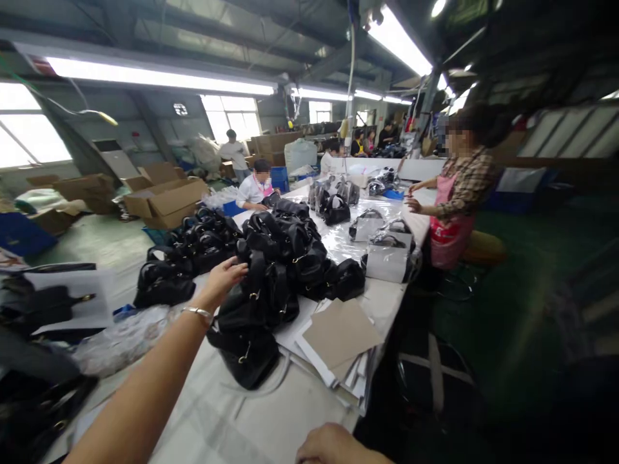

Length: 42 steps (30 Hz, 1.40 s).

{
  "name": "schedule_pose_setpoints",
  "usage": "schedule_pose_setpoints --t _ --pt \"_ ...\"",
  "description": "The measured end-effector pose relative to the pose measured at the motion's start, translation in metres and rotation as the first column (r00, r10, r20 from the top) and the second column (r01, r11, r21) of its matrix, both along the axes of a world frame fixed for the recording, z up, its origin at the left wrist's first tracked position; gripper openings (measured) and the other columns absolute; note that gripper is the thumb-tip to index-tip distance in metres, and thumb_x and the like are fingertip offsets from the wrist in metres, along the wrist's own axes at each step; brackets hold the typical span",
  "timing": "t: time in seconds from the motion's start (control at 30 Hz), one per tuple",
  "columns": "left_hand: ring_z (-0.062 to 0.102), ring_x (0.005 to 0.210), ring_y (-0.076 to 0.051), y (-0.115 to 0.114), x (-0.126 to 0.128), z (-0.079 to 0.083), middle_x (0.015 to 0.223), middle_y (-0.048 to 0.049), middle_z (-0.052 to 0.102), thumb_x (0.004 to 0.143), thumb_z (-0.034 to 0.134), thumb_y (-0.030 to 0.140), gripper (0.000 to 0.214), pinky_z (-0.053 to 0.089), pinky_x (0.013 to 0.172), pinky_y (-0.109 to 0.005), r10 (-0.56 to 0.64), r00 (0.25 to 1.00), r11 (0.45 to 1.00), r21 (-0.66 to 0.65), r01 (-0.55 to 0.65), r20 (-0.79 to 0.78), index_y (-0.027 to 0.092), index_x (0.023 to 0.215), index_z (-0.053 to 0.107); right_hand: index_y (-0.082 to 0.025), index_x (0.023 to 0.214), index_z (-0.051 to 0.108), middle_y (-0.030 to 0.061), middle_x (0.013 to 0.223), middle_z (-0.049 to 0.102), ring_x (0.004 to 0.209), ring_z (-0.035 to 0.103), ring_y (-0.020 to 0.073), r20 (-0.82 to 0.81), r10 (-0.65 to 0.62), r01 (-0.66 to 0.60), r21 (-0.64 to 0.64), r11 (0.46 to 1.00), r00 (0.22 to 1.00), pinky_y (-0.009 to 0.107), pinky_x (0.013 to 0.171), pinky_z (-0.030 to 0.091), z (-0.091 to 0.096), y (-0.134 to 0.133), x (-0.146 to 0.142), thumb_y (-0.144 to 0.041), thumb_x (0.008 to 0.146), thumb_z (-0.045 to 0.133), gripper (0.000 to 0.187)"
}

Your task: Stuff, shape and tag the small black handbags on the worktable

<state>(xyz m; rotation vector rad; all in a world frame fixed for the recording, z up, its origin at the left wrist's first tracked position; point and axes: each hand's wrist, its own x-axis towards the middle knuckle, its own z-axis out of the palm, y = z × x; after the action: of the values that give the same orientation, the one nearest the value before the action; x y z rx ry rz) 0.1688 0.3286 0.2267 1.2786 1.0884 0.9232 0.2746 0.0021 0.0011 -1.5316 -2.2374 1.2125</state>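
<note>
My left hand (223,278), with a silver bangle at the wrist, reaches out to a heap of black handbags (285,241). Its fingers are stretched out at the side of one black handbag (254,296); whether they touch it I cannot tell. Just in front lies another black handbag (246,357) with a gold-coloured ring. Low at the bottom edge, my right hand (331,444) hangs over the near table edge, its fingers mostly cut off from view. Sheets of brown card and white paper (345,335) are stacked right of the handbags.
Clear plastic bags (126,338) lie on the white table (193,412) at left. Wrapped bags (389,254) stand at its right edge. A co-worker in a pink apron (449,193) stands at right; another sits across. A stool (435,377) is at right, cardboard boxes (167,200) behind.
</note>
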Motion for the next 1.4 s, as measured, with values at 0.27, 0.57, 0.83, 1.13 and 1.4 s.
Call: schedule_pose_setpoints --t 0.27,0.57,0.83,1.13,1.4 --pt "0.069 0.089 -0.023 -0.021 -0.012 -0.027 0.101 -0.0138 0.072 0.059 0.083 0.044 0.057 0.053 0.084 -0.033 -0.166 0.976 0.982 0.071 0.178 -0.141 0.013 0.105 0.069 -0.026 0.109 0.07 0.0044 0.103 0.074 0.097 0.067 0.018 -0.1 -0.082 0.083 0.005 0.997 0.992 0.023 0.086 0.049 0.014 -0.003 0.022 -0.024 0.086 0.05 0.031" --pt "0.067 0.091 -0.021 -0.131 -0.102 -0.049 0.102 -0.0124 0.072 0.075 0.072 0.046 0.046 0.05 0.09 -0.035 0.199 0.976 0.979 0.065 -0.194 -0.084 0.014 0.108 0.068 -0.013 0.125 0.06 0.0132 0.134 0.057 0.123 0.053 0.0211 -0.114 -0.105 0.107 0.01 0.994 0.988 0.031 0.106 0.04 -0.031 0.055 0.007 -0.012 0.084 0.047 0.043" --pt "0.068 0.093 -0.025 -0.278 -0.153 -0.168 0.104 -0.0168 0.071 0.062 0.078 0.054 0.057 0.051 0.085 -0.036 0.505 0.855 0.774 -0.378 -0.508 -0.116 0.014 0.102 0.069 -0.007 0.132 0.051 0.0228 0.136 0.051 0.121 0.054 0.0298 0.222 -0.012 0.003 0.041 0.999 0.975 0.038 0.097 0.044 -0.066 0.139 -0.038 -0.007 0.079 0.051 0.053" --pt "0.069 0.091 -0.029 -0.325 -0.184 -0.25 0.103 -0.0159 0.072 0.055 0.069 0.072 0.067 0.052 0.081 -0.041 0.524 0.837 0.712 -0.459 -0.532 -0.156 0.02 0.097 0.07 -0.021 0.093 0.07 0.007 0.101 0.069 0.094 0.066 0.0228 0.226 0.158 -0.163 0.007 0.987 0.961 0.03 0.082 0.046 -0.076 0.096 -0.071 -0.015 0.076 0.055 0.024" --pt "0.055 0.12 -0.032 -0.277 -0.215 -0.285 0.125 -0.0143 0.063 0.074 0.061 0.049 0.045 0.042 0.106 -0.045 0.46 0.797 0.846 -0.079 -0.527 -0.391 0.022 0.11 0.069 -0.026 0.128 0.058 0.0116 0.148 0.042 0.108 0.064 0.0242 0.077 0.363 -0.355 -0.099 0.93 0.929 0.031 0.095 0.047 0.017 0.166 -0.157 -0.03 0.068 0.075 0.063"
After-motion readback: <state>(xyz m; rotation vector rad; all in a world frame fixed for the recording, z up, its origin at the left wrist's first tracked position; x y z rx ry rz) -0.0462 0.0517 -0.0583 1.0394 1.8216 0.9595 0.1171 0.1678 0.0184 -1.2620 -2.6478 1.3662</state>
